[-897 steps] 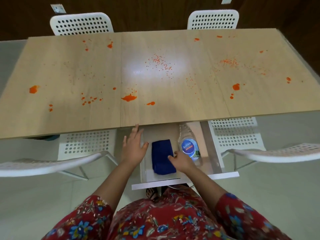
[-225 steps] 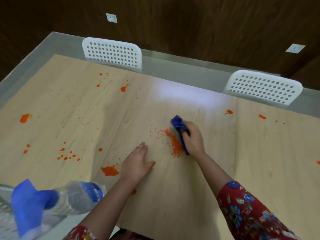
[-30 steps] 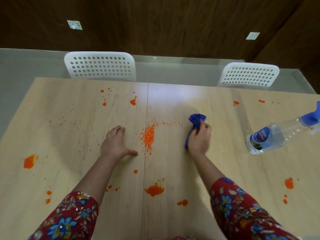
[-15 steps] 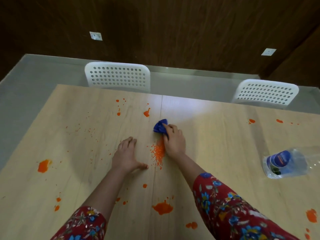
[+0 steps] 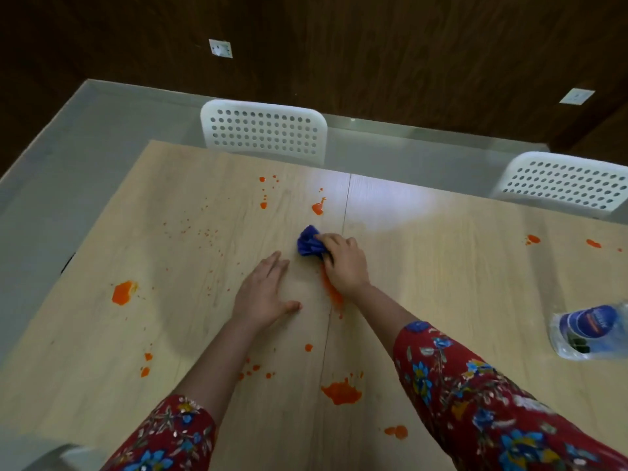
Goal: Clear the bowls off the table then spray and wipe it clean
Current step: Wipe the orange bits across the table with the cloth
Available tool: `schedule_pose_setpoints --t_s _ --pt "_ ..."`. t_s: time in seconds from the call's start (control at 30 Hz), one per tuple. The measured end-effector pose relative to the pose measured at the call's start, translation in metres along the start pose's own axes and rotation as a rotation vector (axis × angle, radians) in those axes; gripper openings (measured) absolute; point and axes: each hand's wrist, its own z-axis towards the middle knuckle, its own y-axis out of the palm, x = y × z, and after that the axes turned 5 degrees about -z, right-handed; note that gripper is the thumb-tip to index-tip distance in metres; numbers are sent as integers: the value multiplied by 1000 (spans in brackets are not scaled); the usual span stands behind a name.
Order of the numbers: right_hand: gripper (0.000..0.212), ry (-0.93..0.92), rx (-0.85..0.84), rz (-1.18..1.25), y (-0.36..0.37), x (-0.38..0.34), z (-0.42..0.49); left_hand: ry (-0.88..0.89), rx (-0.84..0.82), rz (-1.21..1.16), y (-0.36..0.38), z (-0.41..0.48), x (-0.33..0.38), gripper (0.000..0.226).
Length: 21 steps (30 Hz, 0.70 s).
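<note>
Two hands are on the tabletop. The right hand is clenched around a bunched blue cloth, which pokes out past the fingers and presses on the wood. The left hand lies flat and released, fingers straight and together, thumb spread, holding nothing. It is near the cloth, on its left and closer to the person, not touching it. Both arms wear red floral sleeves.

An orange smear runs from under the right hand toward the person, just on the near side of the cloth. The seam down the middle of the tabletop passes just right of the cloth. Beyond the cloth sits an orange drop, with smaller spots left of that. Fine specks are scattered to the cloth's left, and a blotch lies well out on that side. A large splat lies well nearer the person than the cloth.

Well right of the cloth, at the frame's edge, a clear bottle with a blue label lies on its side; its top is out of view. Two orange spots lie on the wood beyond the bottle, also far right of the cloth.

Two white perforated chairs stand at the tabletop's far edge: one past the cloth and slightly left, the other far to its right.
</note>
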Motion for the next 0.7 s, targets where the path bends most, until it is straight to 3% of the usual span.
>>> schedule_pose_setpoints --t_s 0.07,0.13,0.2,0.27,0.37,0.5,0.7 --pt "40 -160 -107 69 1 -5 -9 13 47 -7 -2 -11 -19 90" --pt "36 -172 -77 256 -6 2 -20 1 67 -2 -6 -22 -41 86" --pt "31 28 118 425 -17 17 -35 -30 88 0 -10 -30 -61 84" --pt "34 340 257 455 -30 36 -58 -63 127 1 -14 -38 -77 83" --pt "42 606 225 264 -39 54 -97 -126 151 -10 -15 -45 -91 83" --pt "49 592 175 78 -19 22 -121 -130 186 -50 -15 -46 -98 75" --pt "54 512 107 126 16 -65 -75 -138 202 -65 -15 -47 -99 68"
